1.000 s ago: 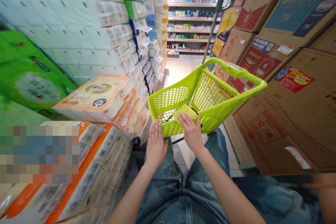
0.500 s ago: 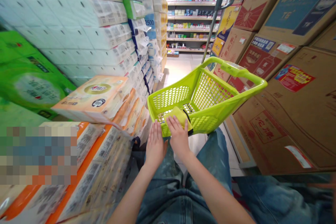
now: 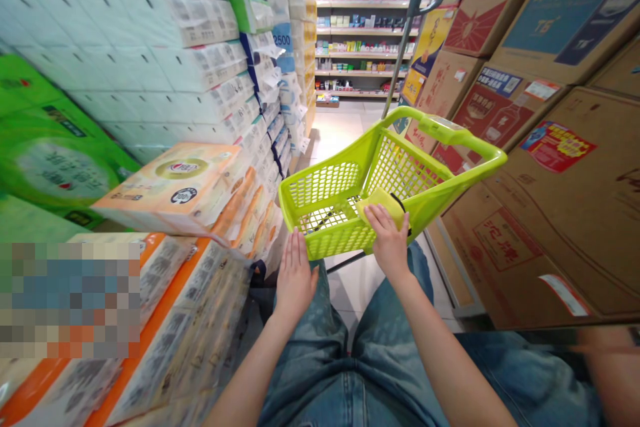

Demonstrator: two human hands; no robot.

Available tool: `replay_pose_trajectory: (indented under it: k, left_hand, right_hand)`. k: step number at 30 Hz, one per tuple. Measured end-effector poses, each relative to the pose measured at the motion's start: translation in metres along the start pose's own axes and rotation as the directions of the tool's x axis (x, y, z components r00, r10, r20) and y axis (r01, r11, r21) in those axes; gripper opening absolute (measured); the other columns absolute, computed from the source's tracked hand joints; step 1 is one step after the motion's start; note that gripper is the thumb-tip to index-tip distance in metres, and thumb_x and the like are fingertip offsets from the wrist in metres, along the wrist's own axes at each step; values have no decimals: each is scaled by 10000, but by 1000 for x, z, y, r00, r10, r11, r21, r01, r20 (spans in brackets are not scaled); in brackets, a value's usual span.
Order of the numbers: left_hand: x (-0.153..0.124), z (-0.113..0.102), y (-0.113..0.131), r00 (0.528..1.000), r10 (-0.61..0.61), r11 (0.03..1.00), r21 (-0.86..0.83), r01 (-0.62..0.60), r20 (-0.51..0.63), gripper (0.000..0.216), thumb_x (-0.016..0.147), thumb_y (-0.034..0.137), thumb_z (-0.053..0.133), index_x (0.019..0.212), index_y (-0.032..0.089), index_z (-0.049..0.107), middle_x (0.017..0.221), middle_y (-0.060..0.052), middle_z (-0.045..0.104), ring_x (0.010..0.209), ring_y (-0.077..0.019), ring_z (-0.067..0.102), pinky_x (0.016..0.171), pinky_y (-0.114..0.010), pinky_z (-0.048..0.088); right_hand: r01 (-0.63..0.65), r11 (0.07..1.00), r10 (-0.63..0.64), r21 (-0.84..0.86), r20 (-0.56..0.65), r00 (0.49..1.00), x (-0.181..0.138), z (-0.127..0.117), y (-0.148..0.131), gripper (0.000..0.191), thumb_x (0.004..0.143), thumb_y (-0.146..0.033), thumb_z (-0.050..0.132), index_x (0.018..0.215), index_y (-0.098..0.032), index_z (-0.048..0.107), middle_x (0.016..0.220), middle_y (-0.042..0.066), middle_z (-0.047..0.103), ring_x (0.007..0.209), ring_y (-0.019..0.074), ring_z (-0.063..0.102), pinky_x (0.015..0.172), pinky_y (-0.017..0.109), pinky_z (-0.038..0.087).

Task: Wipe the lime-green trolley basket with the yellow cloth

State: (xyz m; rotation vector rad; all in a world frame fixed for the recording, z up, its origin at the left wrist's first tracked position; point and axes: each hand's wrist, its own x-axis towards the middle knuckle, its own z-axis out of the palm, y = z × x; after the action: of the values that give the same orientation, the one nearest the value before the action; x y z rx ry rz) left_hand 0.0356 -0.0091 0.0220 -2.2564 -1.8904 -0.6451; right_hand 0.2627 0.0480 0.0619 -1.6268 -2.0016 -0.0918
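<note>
A lime-green plastic shopping cart basket (image 3: 337,240) with latticed walls stands tilted in front of my knees. My left hand (image 3: 294,280) rests at its near left corner, fingers stretched out straight and the thumb apart, holding nothing. Folded over the near rim is a yellow cloth (image 3: 380,201) with a black edge. My right hand (image 3: 391,247) presses it against the rim, fingers on top. The palm side of the right hand and its grip underneath are hidden.
Stacked tissue packs (image 3: 195,73) and an orange tissue bundle (image 3: 170,173) line the left side. Cardboard cartons (image 3: 560,213) are piled on the right. A grey pole (image 3: 403,47) rises behind the cart. Stocked shelves (image 3: 365,33) stand beyond. Another person's arm (image 3: 613,373) shows at lower right.
My right hand and the yellow cloth have moved right along the near rim, away from my left hand. The left hand stays at the corner. At lower right the other person's arm has come further into view.
</note>
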Motion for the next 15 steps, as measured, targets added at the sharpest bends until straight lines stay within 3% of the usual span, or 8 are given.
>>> replay_pose_trajectory:
  k: [2,5,11,15]
  left_hand:
    - [0,0,0,1000,-3,1000,10,3,1,915,907,219,527,1556,60,-97,1616,-254,190,1510,-330,188,1194,-478,288]
    - [0,0,0,1000,-1,1000,23,1,4,909,907,220,526,1555,45,-88,1615,-257,188,1512,-327,183,1192,-476,296]
    - [-1,1,-2,1000,8,999,50,-8,2,927,882,189,527,1555,54,-96,1616,-254,189,1514,-319,172,1198,-478,290]
    - [-2,2,-3,1000,21,998,60,-21,-7,921,878,183,522,1556,53,-87,1614,-254,195,1515,-318,171,1202,-482,284]
  right_hand:
    - [-56,998,56,-7,-5,998,2,-3,1,752,751,55,349,1428,-247,482,1488,38,520,1434,189,390,1205,612,-63]
    - [-81,997,81,12,12,997,0,6,-24,740,762,53,346,1438,-220,471,1494,49,512,1449,193,366,1209,603,-56]
    - [99,984,-115,146,100,988,-17,39,-97,688,828,14,375,1484,-191,412,1520,88,475,1472,190,320,1224,547,-60]
    - [180,966,-204,187,117,972,-18,42,-104,673,840,6,399,1468,-234,433,1500,80,503,1453,186,356,1216,564,-87]
